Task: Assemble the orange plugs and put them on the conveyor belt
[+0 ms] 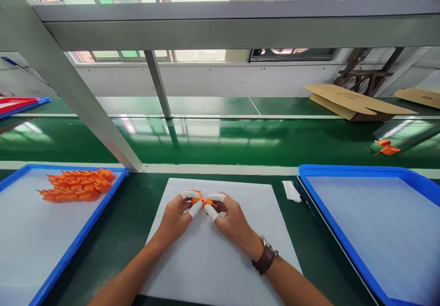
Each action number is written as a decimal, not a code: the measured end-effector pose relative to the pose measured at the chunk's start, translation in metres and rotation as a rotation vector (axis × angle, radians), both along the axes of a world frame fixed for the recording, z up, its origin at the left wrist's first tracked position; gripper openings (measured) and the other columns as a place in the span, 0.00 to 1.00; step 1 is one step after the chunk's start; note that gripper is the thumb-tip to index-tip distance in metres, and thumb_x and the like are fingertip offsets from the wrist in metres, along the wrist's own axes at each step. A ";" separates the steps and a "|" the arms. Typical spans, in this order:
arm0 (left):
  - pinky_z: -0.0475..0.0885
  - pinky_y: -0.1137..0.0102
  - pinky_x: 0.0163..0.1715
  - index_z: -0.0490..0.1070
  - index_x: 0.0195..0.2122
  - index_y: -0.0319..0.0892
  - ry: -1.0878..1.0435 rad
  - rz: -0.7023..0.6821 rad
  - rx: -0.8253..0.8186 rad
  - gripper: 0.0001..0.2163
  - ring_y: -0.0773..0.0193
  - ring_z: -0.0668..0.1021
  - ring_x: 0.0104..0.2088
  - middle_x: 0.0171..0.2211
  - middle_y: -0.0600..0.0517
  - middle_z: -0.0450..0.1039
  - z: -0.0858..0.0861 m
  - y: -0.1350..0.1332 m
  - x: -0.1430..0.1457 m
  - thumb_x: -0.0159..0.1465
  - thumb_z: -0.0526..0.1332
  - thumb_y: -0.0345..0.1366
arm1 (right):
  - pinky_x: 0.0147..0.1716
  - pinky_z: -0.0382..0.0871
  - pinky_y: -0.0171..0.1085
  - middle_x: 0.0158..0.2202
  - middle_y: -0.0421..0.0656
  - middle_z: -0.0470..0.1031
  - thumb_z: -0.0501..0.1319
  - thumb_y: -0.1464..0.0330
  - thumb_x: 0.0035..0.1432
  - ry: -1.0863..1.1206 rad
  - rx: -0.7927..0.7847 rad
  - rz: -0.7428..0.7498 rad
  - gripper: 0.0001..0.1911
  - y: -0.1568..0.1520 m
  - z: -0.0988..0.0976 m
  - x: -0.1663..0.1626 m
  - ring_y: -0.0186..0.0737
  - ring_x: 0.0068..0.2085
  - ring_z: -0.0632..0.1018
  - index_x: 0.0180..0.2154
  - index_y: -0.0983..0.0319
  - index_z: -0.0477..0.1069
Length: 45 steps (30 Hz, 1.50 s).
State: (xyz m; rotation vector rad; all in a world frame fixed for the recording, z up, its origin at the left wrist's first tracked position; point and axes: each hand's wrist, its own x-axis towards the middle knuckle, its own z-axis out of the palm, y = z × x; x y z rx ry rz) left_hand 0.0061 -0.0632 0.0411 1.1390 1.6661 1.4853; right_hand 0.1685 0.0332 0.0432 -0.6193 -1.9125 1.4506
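My left hand (177,216) and my right hand (229,218) meet over a white sheet (213,255) on the green bench. Both wear white finger cots. Together they pinch a small orange plastic part (202,201) between thumbs and forefingers. A brown-strapped watch (265,258) sits on my right wrist. To the left, a blue tray (68,251) holds several orange parts (77,185) laid in two rows near its far edge.
A second blue tray (347,173) with a white liner lies at the right. A small white slip (291,190) lies beside it. Beyond runs a green conveyor (220,141) with two orange pieces (388,147), flattened cardboard (354,102), and a slanting grey frame post (68,86).
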 end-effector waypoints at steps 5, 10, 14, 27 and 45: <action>0.81 0.59 0.46 0.75 0.40 0.44 0.014 0.078 -0.017 0.07 0.55 0.81 0.44 0.48 0.46 0.78 -0.005 -0.002 0.002 0.61 0.67 0.38 | 0.39 0.76 0.40 0.42 0.44 0.75 0.60 0.69 0.62 -0.011 0.119 0.035 0.13 -0.006 0.002 0.001 0.39 0.39 0.77 0.48 0.58 0.73; 0.78 0.56 0.53 0.72 0.54 0.48 0.103 -0.129 -0.008 0.17 0.55 0.79 0.52 0.56 0.46 0.72 0.002 -0.005 0.003 0.63 0.64 0.35 | 0.41 0.76 0.41 0.43 0.45 0.77 0.60 0.69 0.62 -0.034 0.058 -0.043 0.12 -0.001 0.000 0.000 0.41 0.40 0.78 0.48 0.59 0.72; 0.80 0.59 0.50 0.71 0.55 0.52 0.322 -0.121 0.043 0.17 0.57 0.78 0.51 0.55 0.49 0.70 0.000 -0.007 0.004 0.65 0.60 0.33 | 0.40 0.76 0.42 0.42 0.46 0.77 0.60 0.68 0.61 -0.073 0.037 -0.117 0.13 0.004 0.003 0.002 0.42 0.39 0.79 0.48 0.61 0.72; 0.77 0.62 0.47 0.74 0.49 0.52 0.582 -0.022 0.034 0.14 0.56 0.79 0.48 0.49 0.50 0.75 -0.006 -0.011 0.005 0.63 0.64 0.34 | 0.31 0.70 0.36 0.39 0.42 0.74 0.58 0.72 0.61 -0.111 0.098 0.035 0.12 0.000 0.005 0.008 0.37 0.35 0.74 0.46 0.58 0.73; 0.79 0.64 0.44 0.71 0.50 0.49 0.628 -0.045 0.078 0.15 0.60 0.79 0.45 0.48 0.50 0.73 0.001 -0.009 0.007 0.62 0.66 0.30 | 0.31 0.71 0.37 0.30 0.41 0.77 0.59 0.60 0.65 -0.080 -0.252 0.137 0.12 0.012 0.001 0.006 0.38 0.31 0.76 0.41 0.60 0.75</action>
